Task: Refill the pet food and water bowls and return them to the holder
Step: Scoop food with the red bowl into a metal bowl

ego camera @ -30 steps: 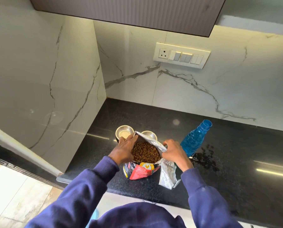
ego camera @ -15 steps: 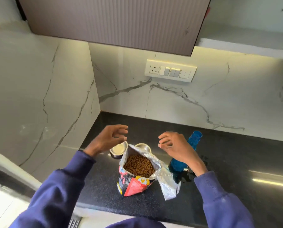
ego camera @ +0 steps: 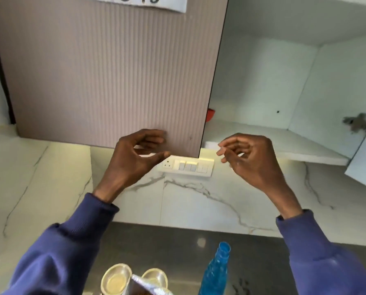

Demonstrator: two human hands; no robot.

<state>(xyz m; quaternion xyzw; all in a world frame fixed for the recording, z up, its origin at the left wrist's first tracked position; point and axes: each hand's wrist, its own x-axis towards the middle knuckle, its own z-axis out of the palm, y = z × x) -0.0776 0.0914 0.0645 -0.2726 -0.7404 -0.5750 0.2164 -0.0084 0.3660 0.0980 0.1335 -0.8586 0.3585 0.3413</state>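
Both hands are up in the air and hold nothing. The left hand (ego camera: 135,158) has loosely curled fingers and its thumb out. The right hand (ego camera: 250,162) is also loosely curled, with a clear gap between the two.

Well below the hands, two steel bowls sit side by side on the dark counter (ego camera: 167,241), mouths up. The left bowl (ego camera: 116,279) lies under the left hand and the right bowl (ego camera: 155,277) under the gap. The foil lip of the food bag (ego camera: 148,289) overlaps both on the near side, its mouth open upward. Below the right hand's fingertips, the blue bottle (ego camera: 215,271) stands upright beside the right bowl, long axis vertical, neck uncapped.

The left hand's fingers overlap the lower edge of a closed ribbed door (ego camera: 105,71); I cannot tell whether they touch it. Behind the gap is a switch plate (ego camera: 188,167). Just beyond the right hand runs the front edge of an open cabinet's shelf (ego camera: 263,145), with bare room above it. A red thing (ego camera: 210,114) peeks from behind the door edge. Further right hangs the swung-out door (ego camera: 365,162).
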